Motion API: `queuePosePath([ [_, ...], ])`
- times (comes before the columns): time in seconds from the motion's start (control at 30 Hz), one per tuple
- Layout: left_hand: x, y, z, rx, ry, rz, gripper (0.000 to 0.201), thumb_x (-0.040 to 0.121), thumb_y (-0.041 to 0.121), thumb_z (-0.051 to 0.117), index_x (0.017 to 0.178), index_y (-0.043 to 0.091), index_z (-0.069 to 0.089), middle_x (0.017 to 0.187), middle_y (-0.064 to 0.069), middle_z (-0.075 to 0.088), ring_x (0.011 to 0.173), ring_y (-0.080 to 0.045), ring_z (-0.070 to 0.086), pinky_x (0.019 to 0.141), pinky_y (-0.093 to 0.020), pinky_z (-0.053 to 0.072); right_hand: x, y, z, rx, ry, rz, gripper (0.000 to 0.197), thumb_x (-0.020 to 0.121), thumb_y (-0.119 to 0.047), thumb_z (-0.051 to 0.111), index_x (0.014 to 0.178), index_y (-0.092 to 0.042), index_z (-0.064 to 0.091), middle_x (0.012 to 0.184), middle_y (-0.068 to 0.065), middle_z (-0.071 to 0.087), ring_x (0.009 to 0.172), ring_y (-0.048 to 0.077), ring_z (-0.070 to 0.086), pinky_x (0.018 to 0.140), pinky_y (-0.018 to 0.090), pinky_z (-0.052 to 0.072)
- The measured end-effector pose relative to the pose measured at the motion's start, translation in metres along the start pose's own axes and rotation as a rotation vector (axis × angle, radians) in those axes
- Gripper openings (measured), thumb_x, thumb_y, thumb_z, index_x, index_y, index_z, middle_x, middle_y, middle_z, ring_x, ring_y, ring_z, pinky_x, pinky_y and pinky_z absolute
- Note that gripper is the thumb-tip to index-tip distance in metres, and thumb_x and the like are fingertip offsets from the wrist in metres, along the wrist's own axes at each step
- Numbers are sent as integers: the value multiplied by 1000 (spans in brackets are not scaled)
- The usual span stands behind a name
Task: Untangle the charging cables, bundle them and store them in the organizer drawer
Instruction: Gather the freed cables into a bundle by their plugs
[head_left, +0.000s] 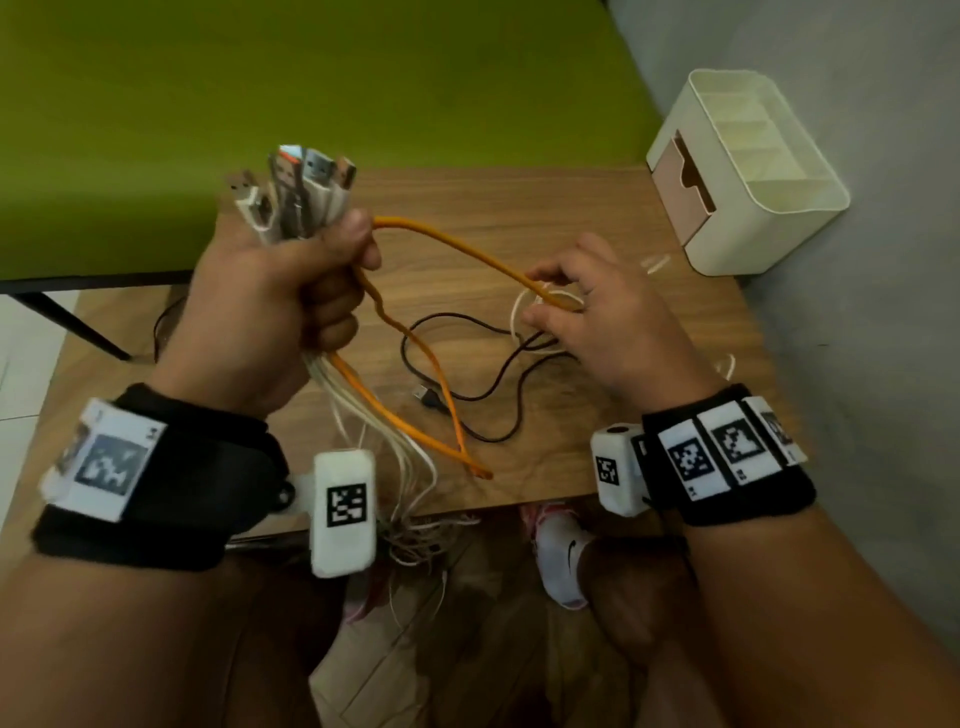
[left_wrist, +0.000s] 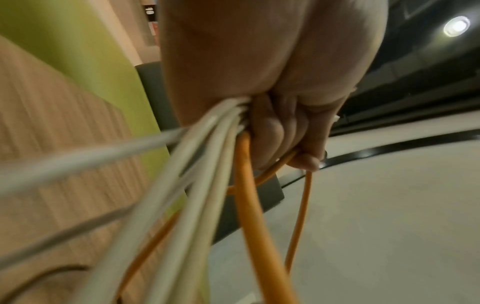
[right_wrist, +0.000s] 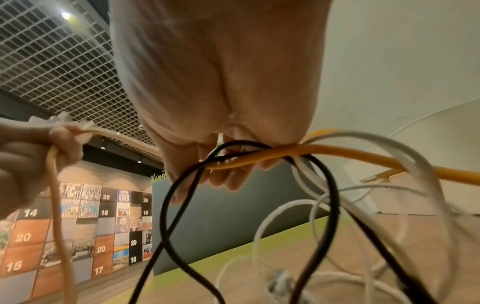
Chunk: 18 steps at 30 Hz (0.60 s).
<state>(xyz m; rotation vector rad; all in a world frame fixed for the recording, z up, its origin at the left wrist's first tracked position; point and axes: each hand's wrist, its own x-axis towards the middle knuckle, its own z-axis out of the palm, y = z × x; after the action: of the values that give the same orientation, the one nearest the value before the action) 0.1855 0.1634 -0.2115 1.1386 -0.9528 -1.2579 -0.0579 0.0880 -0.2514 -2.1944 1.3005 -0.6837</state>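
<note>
Left hand (head_left: 275, 291) raised, fist clenched round cable bundle (head_left: 296, 192), right hand (head_left: 597, 317) pinching orange cable (head_left: 467, 249)

One orange cable (head_left: 447, 244), one black cable (head_left: 493, 374), several white cables (head_left: 363, 410), one organizer (head_left: 748, 171).

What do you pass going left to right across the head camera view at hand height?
Left hand gripping the bundle of white cables with USB plugs → thin black cable on the wooden table → right hand → cream plastic organizer with drawer.
</note>
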Motion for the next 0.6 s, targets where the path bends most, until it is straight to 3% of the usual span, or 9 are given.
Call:
queuePosePath([
  [0.1, 2, -7, -1, 134, 76, -77, 24, 94, 18, 56, 72, 9, 59, 47, 8, 25, 40, -8, 18, 40, -20, 14, -1, -7, -2, 167, 62, -54, 16, 86, -17, 73, 101, -22, 71, 93, -18, 59, 91, -4, 58, 80, 13, 45],
  [0.2, 2, -15, 0, 357, 85, -152, 21, 92, 18, 61, 72, 11, 67, 46, 7, 33, 43, -11, 25, 46, -26, 16, -1, -15, -3, 264, 80, -45, 15, 89, -15, 70, 102, -22, 72, 91, -16, 65, 84, -7, 59, 74, 8, 43],
  [0.23, 0, -16, 1, 378, 66, -172, 21, 91, 18, 62, 72, 12, 68, 47, 7, 35, 44, -12, 25, 47, -28, 16, -1, -16, -3, 251, 46, -38, 19, 88, -17, 71, 106, -23, 71, 94, -14, 65, 87, -6, 59, 77, 10, 44],
  [0.3, -2, -16, 5, 336, 10, -166, 21, 91, 18, 63, 71, 13, 68, 49, 6, 33, 44, -11, 25, 46, -26, 17, 0, -13, -2, 130, -58, -9, 35, 86, -29, 73, 120, -25, 65, 109, -10, 62, 100, -1, 57, 91, 24, 46],
  [0.37, -4, -12, 9, 215, -35, -116, 19, 88, 18, 62, 72, 11, 66, 52, 2, 29, 43, -9, 22, 43, -23, 16, -1, -8, -1, -65, -159, -4, 43, 87, -42, 69, 127, -30, 61, 122, -12, 58, 118, 8, 51, 104, 44, 37],
  [0.4, -4, -9, 10, 138, -50, -85, 18, 87, 18, 59, 72, 9, 65, 53, 1, 27, 42, -8, 21, 41, -21, 15, -1, -8, 1, -129, -186, -16, 39, 88, -46, 66, 125, -33, 63, 124, -15, 58, 123, 10, 47, 106, 49, 30],
  [0.5, -4, -3, 11, -9, -75, -42, 22, 92, 17, 51, 75, 8, 60, 48, 7, 24, 40, -6, 17, 41, -21, 12, -2, -9, 6, -126, -92, -101, 20, 91, -44, 62, 108, -37, 70, 109, -25, 59, 117, 10, 47, 94, 42, 22],
  [0.6, -1, -9, 7, 168, 34, -72, 20, 94, 18, 56, 80, 7, 64, 47, 7, 27, 40, -9, 20, 44, -25, 14, 0, -11, 9, -81, 116, -144, 22, 89, -40, 61, 102, -27, 74, 99, -20, 61, 105, 16, 55, 88, 41, 27],
])
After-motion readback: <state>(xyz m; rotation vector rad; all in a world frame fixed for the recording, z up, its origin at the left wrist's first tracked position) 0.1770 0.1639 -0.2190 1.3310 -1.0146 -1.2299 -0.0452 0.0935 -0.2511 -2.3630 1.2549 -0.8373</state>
